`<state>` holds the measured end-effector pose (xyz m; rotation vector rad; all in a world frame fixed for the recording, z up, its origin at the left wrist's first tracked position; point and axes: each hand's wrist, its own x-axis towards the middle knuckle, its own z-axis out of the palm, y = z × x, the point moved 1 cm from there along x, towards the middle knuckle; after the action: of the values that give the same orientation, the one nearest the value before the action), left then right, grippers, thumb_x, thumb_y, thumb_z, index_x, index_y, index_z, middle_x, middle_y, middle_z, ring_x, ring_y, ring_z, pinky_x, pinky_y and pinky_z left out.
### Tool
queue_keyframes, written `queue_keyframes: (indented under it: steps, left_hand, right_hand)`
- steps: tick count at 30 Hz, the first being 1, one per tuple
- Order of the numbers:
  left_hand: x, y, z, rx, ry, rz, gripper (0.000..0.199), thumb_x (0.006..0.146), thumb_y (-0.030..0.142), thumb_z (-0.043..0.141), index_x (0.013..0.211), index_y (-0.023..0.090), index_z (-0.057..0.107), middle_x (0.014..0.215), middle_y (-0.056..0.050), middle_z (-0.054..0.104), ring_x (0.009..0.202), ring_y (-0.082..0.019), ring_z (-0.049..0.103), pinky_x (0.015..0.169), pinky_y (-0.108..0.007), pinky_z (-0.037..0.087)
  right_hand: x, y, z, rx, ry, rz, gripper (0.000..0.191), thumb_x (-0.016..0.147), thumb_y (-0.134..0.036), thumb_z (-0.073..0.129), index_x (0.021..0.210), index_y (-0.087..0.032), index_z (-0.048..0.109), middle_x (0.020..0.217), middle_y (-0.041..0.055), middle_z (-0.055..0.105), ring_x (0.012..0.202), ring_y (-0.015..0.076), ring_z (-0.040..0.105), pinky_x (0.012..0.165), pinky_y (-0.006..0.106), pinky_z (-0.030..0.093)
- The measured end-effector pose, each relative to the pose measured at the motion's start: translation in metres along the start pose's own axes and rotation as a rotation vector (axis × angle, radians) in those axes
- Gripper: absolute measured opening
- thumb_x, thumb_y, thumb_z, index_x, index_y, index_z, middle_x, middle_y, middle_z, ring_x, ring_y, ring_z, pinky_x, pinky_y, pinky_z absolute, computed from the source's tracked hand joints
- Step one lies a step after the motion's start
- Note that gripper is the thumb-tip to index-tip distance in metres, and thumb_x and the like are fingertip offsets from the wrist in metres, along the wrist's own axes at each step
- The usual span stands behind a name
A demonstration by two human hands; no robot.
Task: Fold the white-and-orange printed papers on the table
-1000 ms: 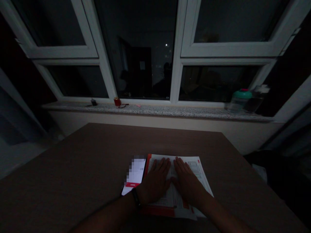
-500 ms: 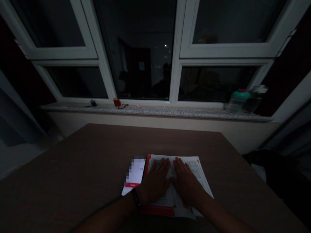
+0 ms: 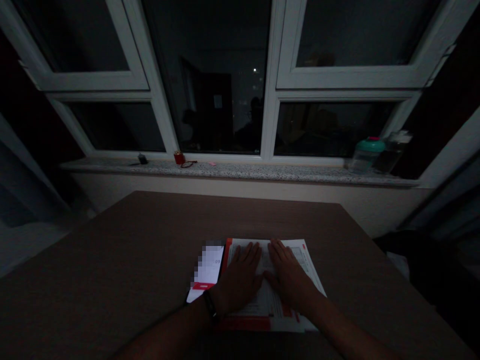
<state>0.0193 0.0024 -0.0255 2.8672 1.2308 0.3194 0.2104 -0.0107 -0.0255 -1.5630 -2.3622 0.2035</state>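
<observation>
– How are the hands posed?
– Palms down, angled inward: the left hand (image 3: 240,282), a dark band (image 3: 210,305) at its wrist, beside the right hand (image 3: 292,280), both flat on printed papers (image 3: 262,307)
– And the fingers (image 3: 278,251)?
– Straight and released on both hands
– Where are the papers?
– On the tabletop (image 3: 150,260), just right of the lit smartphone (image 3: 209,265)
</observation>
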Motion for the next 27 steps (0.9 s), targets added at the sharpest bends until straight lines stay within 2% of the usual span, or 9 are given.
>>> queue_keyframes:
  steps: [5, 9, 13, 27]
  left_hand:
    - [0.001, 0.0, -0.002, -0.031, 0.013, -0.006, 0.057, 0.101, 0.032, 0.04, 0.152, 0.014, 0.024, 0.158, -0.013, 0.025, 0.148, -0.026, 0.016, 0.118, -0.052, 0.02]
    - [-0.001, -0.002, -0.008, -0.07, -0.022, -0.005, 0.055, 0.101, 0.035, 0.042, 0.151, 0.016, 0.027, 0.157, -0.012, 0.029, 0.146, -0.026, 0.022, 0.117, -0.052, 0.022]
    - [-0.003, -0.003, -0.011, -0.103, -0.03, 0.023, 0.059, 0.101, 0.041, 0.046, 0.151, 0.019, 0.027, 0.157, -0.011, 0.029, 0.146, -0.027, 0.022, 0.117, -0.052, 0.022]
    - [-0.003, -0.001, 0.002, -0.038, -0.011, 0.017, 0.06, 0.103, 0.041, 0.04, 0.154, 0.016, 0.019, 0.16, -0.012, 0.019, 0.148, -0.027, 0.013, 0.118, -0.052, 0.019]
  right_hand:
    - [0.003, 0.002, 0.0, 0.01, -0.031, -0.032, 0.056, 0.096, -0.029, 0.046, 0.147, -0.009, 0.04, 0.157, 0.0153, 0.031, 0.148, 0.0273, 0.022, 0.121, 0.048, 0.023]
    - [0.002, 0.005, 0.005, 0.008, -0.017, -0.055, 0.053, 0.097, -0.026, 0.041, 0.148, -0.01, 0.039, 0.157, 0.0147, 0.032, 0.147, 0.0265, 0.024, 0.12, 0.049, 0.024]
    - [0.001, 0.009, 0.005, 0.012, -0.019, -0.057, 0.053, 0.098, -0.026, 0.04, 0.148, -0.01, 0.039, 0.157, 0.014, 0.031, 0.147, 0.0263, 0.025, 0.12, 0.049, 0.025]
    - [0.0, 0.008, 0.007, 0.03, -0.057, -0.057, 0.056, 0.098, -0.026, 0.039, 0.151, -0.008, 0.033, 0.159, 0.0149, 0.025, 0.148, 0.0254, 0.018, 0.121, 0.05, 0.02]
